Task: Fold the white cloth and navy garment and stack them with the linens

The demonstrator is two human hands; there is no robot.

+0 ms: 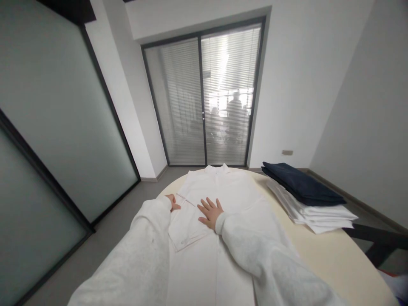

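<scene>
A white collared shirt (pixel 236 191) lies spread on a round cream table (pixel 321 250), its collar toward the far edge. One sleeve (pixel 188 229) is folded in across the shirt's left side, with the cuff end pointing toward me. My left hand (pixel 173 202) is at the shirt's left edge near the top of that sleeve, fingers curled in on the fabric; part of the grip is hidden. Flat on the middle of the shirt rests my right hand (pixel 210 213), fingers spread, beside the folded sleeve. Light grey sleeves cover both my arms.
On the table's right stands a stack of folded white garments (pixel 315 216) with dark navy folded cloth (pixel 302 182) on top. A black bar-like piece (pixel 379 238) sits past the right edge. Beyond the table are glass doors with blinds (pixel 229 106) and a frosted glass panel (pixel 63 119).
</scene>
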